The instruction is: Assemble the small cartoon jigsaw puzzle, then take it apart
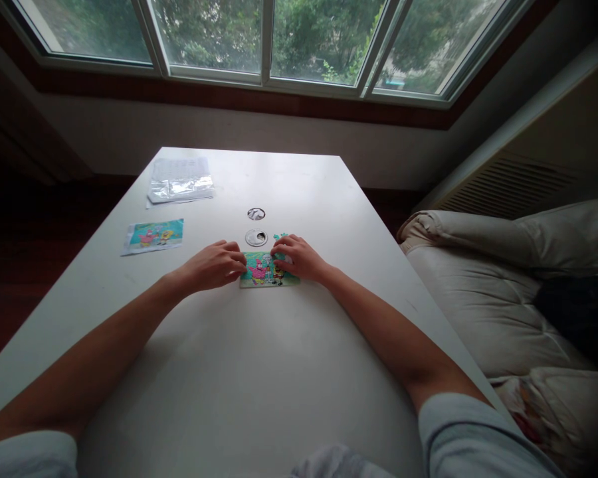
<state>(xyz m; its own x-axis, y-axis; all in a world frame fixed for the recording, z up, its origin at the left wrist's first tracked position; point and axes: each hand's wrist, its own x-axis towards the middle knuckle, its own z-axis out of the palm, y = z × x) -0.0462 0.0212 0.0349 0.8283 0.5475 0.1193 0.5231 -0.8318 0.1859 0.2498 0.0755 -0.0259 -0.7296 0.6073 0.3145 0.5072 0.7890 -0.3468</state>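
While between both hands (214, 265) (299, 257), puzzle (265, 271) flat

near table: bare white table (259, 385) between the forearms, open passage
far centre: two round holes (256, 226) just past the puzzle (269, 271)
far left: card (153, 236), plastic bag (180, 180)
right: cushions (498, 292) beside the edge

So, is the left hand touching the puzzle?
Touching. The head view shows the left hand with its fingertips resting on the left edge of the puzzle, with no gap visible between them.
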